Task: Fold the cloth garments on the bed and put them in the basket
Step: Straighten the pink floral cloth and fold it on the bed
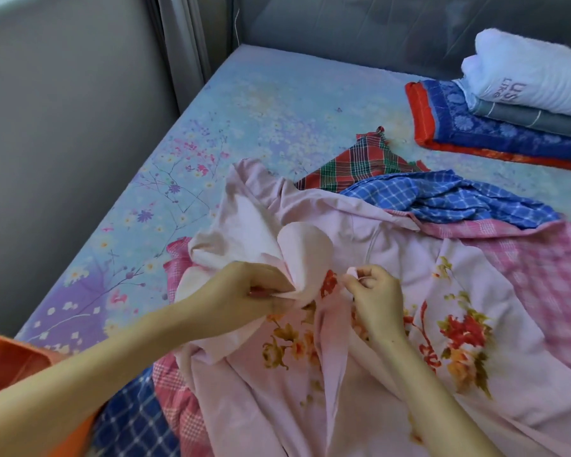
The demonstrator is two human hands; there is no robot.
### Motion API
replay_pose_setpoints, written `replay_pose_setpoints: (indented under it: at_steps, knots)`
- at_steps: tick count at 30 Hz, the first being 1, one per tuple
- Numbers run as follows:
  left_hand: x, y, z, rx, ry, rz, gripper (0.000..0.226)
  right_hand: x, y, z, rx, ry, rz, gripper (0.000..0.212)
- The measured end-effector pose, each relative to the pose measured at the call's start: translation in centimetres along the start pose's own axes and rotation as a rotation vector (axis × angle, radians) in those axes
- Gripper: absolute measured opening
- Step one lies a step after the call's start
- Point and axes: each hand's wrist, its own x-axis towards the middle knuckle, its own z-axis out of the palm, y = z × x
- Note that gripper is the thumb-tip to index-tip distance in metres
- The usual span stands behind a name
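A pale pink floral cloth (393, 384) lies crumpled on top of the pile at the near part of the bed. My left hand (244, 295) pinches a bunched fold of it. Just to the right, my right hand (374, 298) pinches a small edge of the same cloth. Under and behind it lie a pink checked cloth (548, 275), a blue checked cloth (449, 199) and a red-green plaid cloth (360, 166). An orange basket (10, 367) shows at the lower left corner, partly behind my left forearm.
The bed has a light blue floral sheet (244, 103). A stack of folded bedding (508, 110) with a white rolled blanket on top sits at the far right. A grey padded headboard (376, 24) and a grey wall (63, 110) border the bed.
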Motion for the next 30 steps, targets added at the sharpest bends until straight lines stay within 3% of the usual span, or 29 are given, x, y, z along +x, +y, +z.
replay_pose_setpoints:
  at_steps: [2, 5, 7, 9, 12, 14, 18, 21, 26, 30]
  knots:
    - [-0.8, 1.2, 1.3, 0.002, -0.093, -0.016, 0.013, -0.8, 0.4, -1.9, 0.017, 0.022, 0.01, 0.013]
    - [-0.9, -0.3, 3.7, 0.352, -0.229, -0.066, 0.02, -1.9, 2.2, -4.1, 0.011, 0.045, 0.079, 0.013]
    - [-1.1, -2.4, 5.1, 0.633, -0.433, -0.178, 0.026, -2.7, 3.8, -5.3, 0.003, 0.044, 0.132, 0.003]
    - [-1.6, -5.1, 6.4, 0.861, -0.731, -0.298, 0.034, -3.4, 5.4, -6.4, -0.008, 0.036, 0.177, 0.01]
    - [-2.6, -8.4, 8.0, 0.957, -1.069, -0.517, 0.049, -4.0, 7.7, -8.1, -0.03, 0.03, 0.247, 0.008]
    - [-2.8, -9.9, 8.9, 0.907, -1.008, -0.587, 0.051, -4.0, 9.3, -8.6, -0.047, 0.025, 0.301, 0.022]
    - [-1.0, -11.7, 10.7, 0.858, -0.373, -0.477, 0.036, -3.7, 11.1, -8.6, -0.064, 0.027, 0.333, 0.03]
    - [2.7, -13.3, 12.1, 0.69, -0.086, -0.533, 0.03, -3.0, 11.6, -8.0, -0.057, 0.026, 0.335, 0.024]
    - [8.4, -16.3, 14.4, 0.457, -0.068, -0.605, 0.056, -1.7, 11.8, -7.7, -0.081, -0.023, 0.268, 0.018]
    - [10.9, -16.6, 16.8, 0.669, -0.165, -0.461, 0.054, -1.1, 11.5, -7.8, -0.097, -0.045, 0.241, 0.019]
